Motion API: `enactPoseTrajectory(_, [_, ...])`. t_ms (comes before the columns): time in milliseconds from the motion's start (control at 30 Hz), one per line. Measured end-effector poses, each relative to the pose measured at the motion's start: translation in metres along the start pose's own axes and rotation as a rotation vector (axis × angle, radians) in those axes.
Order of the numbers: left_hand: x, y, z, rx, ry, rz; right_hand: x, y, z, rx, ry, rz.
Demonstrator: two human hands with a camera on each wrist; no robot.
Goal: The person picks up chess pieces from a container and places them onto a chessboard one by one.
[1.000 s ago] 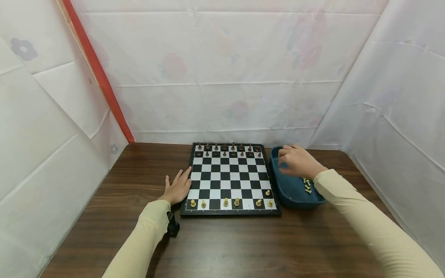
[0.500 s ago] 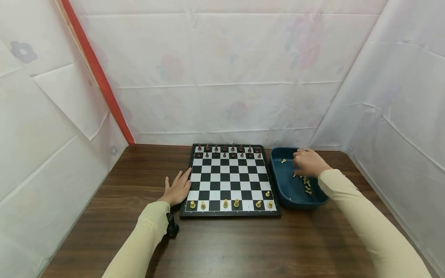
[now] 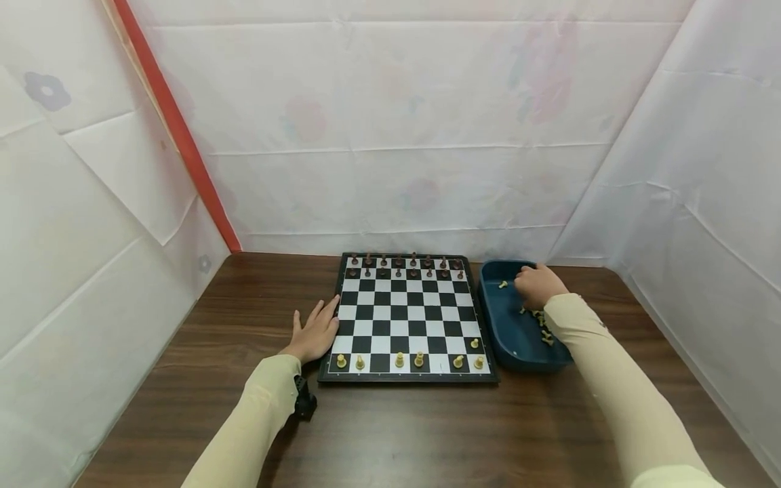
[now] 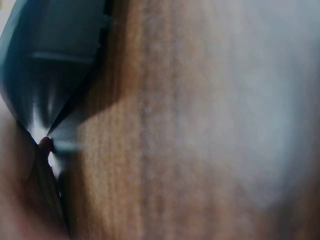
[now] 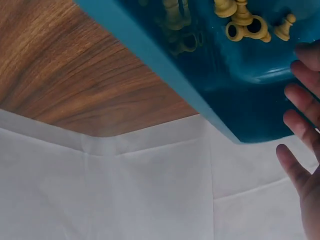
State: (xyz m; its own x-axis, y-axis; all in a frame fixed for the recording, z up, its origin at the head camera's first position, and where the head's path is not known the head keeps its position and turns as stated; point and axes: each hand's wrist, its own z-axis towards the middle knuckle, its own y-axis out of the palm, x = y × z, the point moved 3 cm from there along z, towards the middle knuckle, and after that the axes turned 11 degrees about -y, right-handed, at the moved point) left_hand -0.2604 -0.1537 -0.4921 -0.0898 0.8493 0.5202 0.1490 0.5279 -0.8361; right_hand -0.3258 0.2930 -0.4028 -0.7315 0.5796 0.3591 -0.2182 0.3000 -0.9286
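Ok, R hand over blue bin.

Chessboard, black-and-white squares with black border, lies flat; left hand rests at its left edge, fingers spread. Dark reddish pieces stand in two far rows. Six yellow pieces stand along near row; small yellow piece stands one row farther, at right. Blue tray sits just right of board. Inside, loose yellow pieces lie mostly clustered toward right; right hand is over them.
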Motion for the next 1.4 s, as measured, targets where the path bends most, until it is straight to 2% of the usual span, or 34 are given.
enactPoseTrajectory(233, [0.004, 0.0, 0.0, 0.008, 0.002, 0.019, 0.001, 0.009, -0.003, -0.061, 0.012, -0.05])
enactPoseTrajectory(400, [0.006, 0.0, 0.001, 0.004, 0.006, 0.022, 0.001, 0.016, -0.004, -0.058, 0.009, -0.063])
enactPoseTrajectory(533, [0.007, 0.0, 0.001, -0.001, 0.009, 0.026, 0.003, 0.023, -0.005, -0.056, 0.047, -0.048])
enactPoseTrajectory(733, [0.005, 0.001, 0.002, 0.005, 0.011, 0.032, 0.003, 0.024, -0.005, -0.036, 0.127, 0.023])
enactPoseTrajectory(967, [0.001, 0.001, 0.002, 0.002, 0.005, 0.026, 0.003, 0.022, -0.001, -0.024, 0.165, 0.079])
enactPoseTrajectory(1167, [0.0, 0.002, 0.002, 0.002, 0.0, 0.015, 0.009, 0.017, -0.006, -0.033, 0.224, 0.225])
enactPoseTrajectory(1400, [0.001, 0.002, 0.002, 0.009, 0.001, 0.005, 0.015, 0.002, -0.015, 0.034, 0.214, 0.366])
